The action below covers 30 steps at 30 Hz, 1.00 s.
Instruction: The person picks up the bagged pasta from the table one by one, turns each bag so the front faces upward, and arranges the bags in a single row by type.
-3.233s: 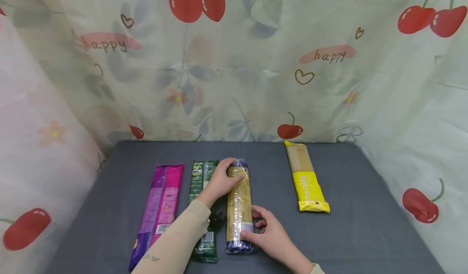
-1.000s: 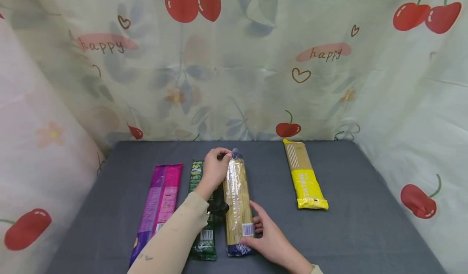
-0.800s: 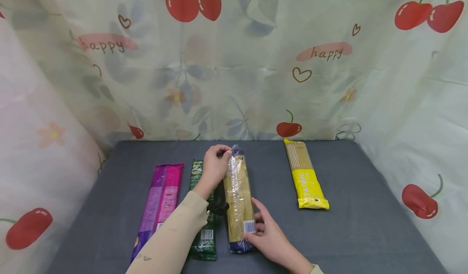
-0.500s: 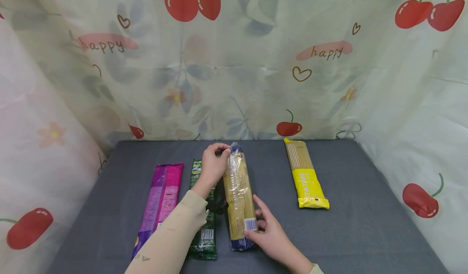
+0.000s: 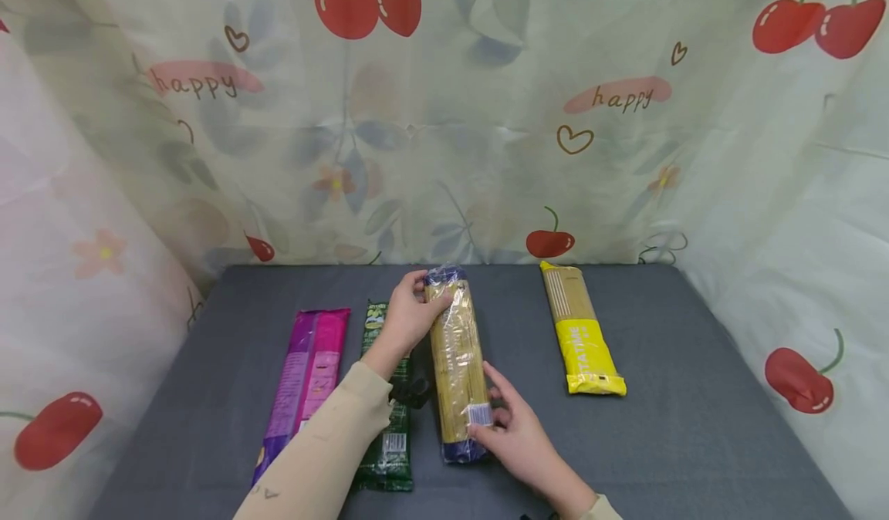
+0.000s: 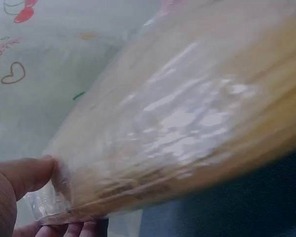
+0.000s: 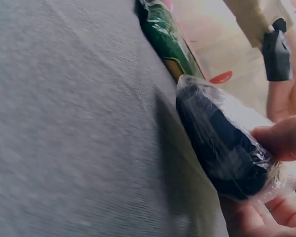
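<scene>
A pack of spaghetti [image 5: 454, 350] in clear plastic with dark blue ends stretches between both hands, tilted with its far end leaning left. My left hand [image 5: 406, 315] grips the far end, thumb on top; in the left wrist view that thumb [image 6: 32, 173] presses the wrapper and the fingers lie below. At the near end my right hand [image 5: 517, 431] holds the pack's right side, thumb beside the barcode. The right wrist view has the blue end [image 7: 222, 143] close over the grey cloth, between the right thumb [image 7: 281, 138] and fingers.
A green packet [image 5: 392, 458] lies just left, partly under the left forearm. Farther left is a purple and pink packet [image 5: 305, 381]. A yellow pasta packet [image 5: 586, 342] lies to the right on the grey tabletop [image 5: 667, 443]. Cherry-printed curtains [image 5: 458, 119] enclose the back and sides.
The pack lay flat under both hands at first; its far end has come up and the whole pack has shifted away. My left thumb has moved from its edge onto its top face.
</scene>
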### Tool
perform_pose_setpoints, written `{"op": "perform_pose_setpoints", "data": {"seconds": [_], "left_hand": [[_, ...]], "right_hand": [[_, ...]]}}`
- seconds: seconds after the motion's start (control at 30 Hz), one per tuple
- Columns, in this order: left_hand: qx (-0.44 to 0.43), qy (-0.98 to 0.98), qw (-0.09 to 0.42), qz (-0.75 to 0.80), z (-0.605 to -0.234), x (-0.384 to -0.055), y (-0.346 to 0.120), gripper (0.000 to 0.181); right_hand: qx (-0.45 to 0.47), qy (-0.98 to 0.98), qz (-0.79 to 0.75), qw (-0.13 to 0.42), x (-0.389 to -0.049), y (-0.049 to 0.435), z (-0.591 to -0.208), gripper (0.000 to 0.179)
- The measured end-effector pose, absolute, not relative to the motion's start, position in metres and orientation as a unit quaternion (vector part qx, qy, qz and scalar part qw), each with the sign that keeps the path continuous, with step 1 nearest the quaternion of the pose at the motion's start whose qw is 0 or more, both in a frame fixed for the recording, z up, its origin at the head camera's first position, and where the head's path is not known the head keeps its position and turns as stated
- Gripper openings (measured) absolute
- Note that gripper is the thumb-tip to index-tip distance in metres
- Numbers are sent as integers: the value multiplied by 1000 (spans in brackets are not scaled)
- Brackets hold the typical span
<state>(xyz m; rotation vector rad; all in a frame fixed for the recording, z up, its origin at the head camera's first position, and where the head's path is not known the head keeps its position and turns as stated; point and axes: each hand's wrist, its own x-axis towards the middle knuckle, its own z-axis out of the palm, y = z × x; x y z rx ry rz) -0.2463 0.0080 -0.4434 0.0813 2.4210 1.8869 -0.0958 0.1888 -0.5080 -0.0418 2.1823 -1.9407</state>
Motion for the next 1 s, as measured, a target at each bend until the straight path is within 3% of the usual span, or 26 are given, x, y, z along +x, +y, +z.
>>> {"op": "perform_pose_setpoints", "data": {"seconds": [0.17,0.37,0.53,0.77,1.0], "left_hand": [[42,784,47,617,-448,-243,9,77],[60,803,48,590,-452,-239,10,87],[60,772,82,628,-454,-236,12,94],[52,659,157,734,-451,-234,14,84],[-10,646,167,745,-457,-236,16,78]], "right_hand": [[-25,778,-625,56,-99,191,-501,84],[-42,855,-515,-46,-100,191,-489,78],[-63,903,-407,-126,-100,190,-481,75],[-143,934,-226,-236,-102,190,-476,66],[-187,940,-118,-262,-100,185,-479,60]]}}
